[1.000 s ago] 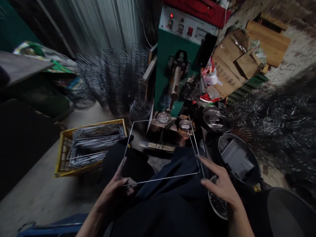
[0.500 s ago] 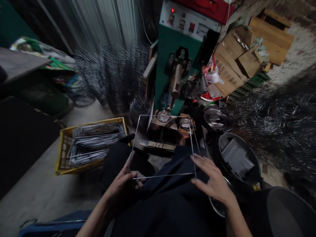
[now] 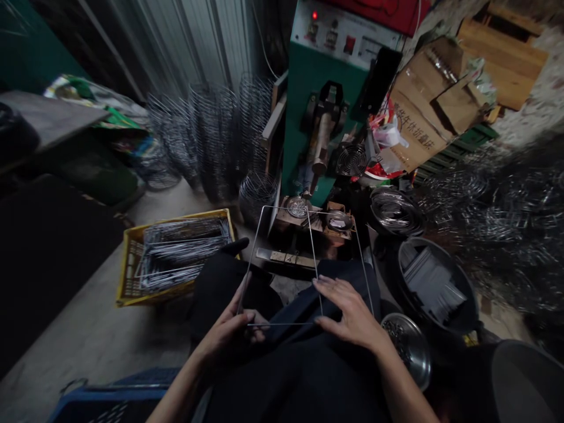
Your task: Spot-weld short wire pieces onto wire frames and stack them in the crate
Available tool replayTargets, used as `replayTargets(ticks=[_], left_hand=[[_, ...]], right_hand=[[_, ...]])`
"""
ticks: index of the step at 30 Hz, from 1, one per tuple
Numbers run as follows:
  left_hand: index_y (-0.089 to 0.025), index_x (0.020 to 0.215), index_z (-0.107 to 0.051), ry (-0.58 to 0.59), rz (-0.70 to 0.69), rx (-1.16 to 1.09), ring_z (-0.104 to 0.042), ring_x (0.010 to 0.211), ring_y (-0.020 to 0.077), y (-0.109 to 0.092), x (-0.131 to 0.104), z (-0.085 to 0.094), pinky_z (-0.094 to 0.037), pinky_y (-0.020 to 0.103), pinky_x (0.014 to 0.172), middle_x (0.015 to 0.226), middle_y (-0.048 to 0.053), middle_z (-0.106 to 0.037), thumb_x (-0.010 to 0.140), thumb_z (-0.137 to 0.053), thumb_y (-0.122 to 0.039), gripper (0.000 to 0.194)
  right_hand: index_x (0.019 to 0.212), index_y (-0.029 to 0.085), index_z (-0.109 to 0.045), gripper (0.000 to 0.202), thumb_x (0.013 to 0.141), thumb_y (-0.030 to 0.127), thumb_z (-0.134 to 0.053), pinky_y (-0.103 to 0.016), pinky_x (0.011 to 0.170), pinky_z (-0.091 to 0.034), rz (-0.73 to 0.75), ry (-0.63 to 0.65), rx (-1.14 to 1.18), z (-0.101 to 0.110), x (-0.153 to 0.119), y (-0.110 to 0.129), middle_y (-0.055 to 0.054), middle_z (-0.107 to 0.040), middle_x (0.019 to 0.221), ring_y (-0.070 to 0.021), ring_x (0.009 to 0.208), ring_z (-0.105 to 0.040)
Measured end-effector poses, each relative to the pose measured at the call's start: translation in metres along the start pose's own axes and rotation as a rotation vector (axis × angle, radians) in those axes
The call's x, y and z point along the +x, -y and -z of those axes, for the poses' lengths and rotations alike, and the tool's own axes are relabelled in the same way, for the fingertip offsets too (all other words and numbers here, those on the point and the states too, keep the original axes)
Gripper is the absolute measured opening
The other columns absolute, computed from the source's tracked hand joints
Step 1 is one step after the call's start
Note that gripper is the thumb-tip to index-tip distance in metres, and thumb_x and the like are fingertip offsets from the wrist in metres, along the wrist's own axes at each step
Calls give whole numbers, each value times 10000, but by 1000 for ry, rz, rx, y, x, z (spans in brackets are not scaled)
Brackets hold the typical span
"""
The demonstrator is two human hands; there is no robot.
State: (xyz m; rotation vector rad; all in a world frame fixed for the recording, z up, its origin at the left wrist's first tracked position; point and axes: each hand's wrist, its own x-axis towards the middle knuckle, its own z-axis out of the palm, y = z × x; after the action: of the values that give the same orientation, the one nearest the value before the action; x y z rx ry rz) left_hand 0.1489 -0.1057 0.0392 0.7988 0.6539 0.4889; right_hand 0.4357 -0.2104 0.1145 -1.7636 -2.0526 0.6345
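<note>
Wire frame [image 3: 282, 264] narrower between closer hands.

Dim workshop. Bare grey concrete floor [image 3: 88, 335]. Corrugated metal wall [image 3: 185, 41] at rear left. Green metal machine cabinet [image 3: 317, 76] stands against it; torn brown cardboard sheets [image 3: 423, 111] lean beside, before a rough pale masonry wall [image 3: 546, 100].

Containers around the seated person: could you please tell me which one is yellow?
The yellow crate on the floor beside the left hand, full of wire frames. The round basins on the right-hand side are dark or bare metal.
</note>
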Motion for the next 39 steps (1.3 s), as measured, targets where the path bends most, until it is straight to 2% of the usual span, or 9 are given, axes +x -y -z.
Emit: replayTargets(ticks=[18, 22, 25, 27, 32, 34, 39], left_hand=[[-249, 1534, 162, 35, -27, -22, -670, 581, 203, 0, 4, -7, -500, 251, 545, 710, 72, -712, 879, -589, -227, 996], [-237, 1524, 195, 37, -26, -15, -674, 593, 206, 0, 2, -5, -500, 255, 555, 723, 81, -717, 882, -578, -224, 1005], [-250, 1531, 177, 46, -35, -19, -674, 592, 207, 0, 3, -4, -496, 258, 555, 738, 86, -723, 880, -586, -236, 1003], [-258, 1531, 173, 45, -36, -19, -676, 592, 212, 2, 4, -5, -491, 255, 549, 744, 86, -723, 874, -597, -241, 1013], [-246, 1557, 68, 42, -18, -14, -678, 602, 209, 5, 5, -8, -491, 249, 554, 738, 89, -717, 871, -606, -257, 962], [-246, 1563, 27, 35, -26, -21, -676, 592, 205, 5, 4, -6, -487, 246, 549, 737, 90, -717, 872, -610, -267, 940], [-236, 1563, 30, 12, -65, -21, -671, 581, 211, 4, 0, 1, -485, 253, 535, 744, 104, -722, 865, -611, -266, 949]], right_hand=[[1447, 212, -461, 662, 863, 449, -664, -477, 1110, -336, -13, -18, -55, -17, 0, -7, -123, -540, 1417, -265, 1337, -477], [1434, 211, -476, 612, 875, 392, -648, -489, 1089, -360, -110, -112, -153, -18, -11, -17, -122, -554, 1402, -274, 1319, -496], [1424, 186, -489, 588, 880, 351, -640, -493, 1076, -374, -157, -174, -188, -21, -9, -17, -139, -551, 1401, -283, 1312, -502], [1424, 183, -488, 605, 871, 361, -655, -492, 1084, -371, -112, -148, -148, -26, -1, -10, -137, -551, 1402, -283, 1314, -500], [1440, 197, -473, 694, 831, 428, -714, -400, 1102, -388, 136, -51, 93, -35, 19, 6, -106, -546, 1416, -234, 1336, -479], [1458, 205, -451, 707, 835, 413, -715, -409, 1099, -397, 130, -79, 105, -35, 17, 6, -111, -533, 1427, -240, 1343, -471], [1490, 227, -408, 753, 822, 347, -736, -452, 1095, -419, -2, -95, 45, -28, 1, -3, -111, -502, 1452, -273, 1339, -475]])
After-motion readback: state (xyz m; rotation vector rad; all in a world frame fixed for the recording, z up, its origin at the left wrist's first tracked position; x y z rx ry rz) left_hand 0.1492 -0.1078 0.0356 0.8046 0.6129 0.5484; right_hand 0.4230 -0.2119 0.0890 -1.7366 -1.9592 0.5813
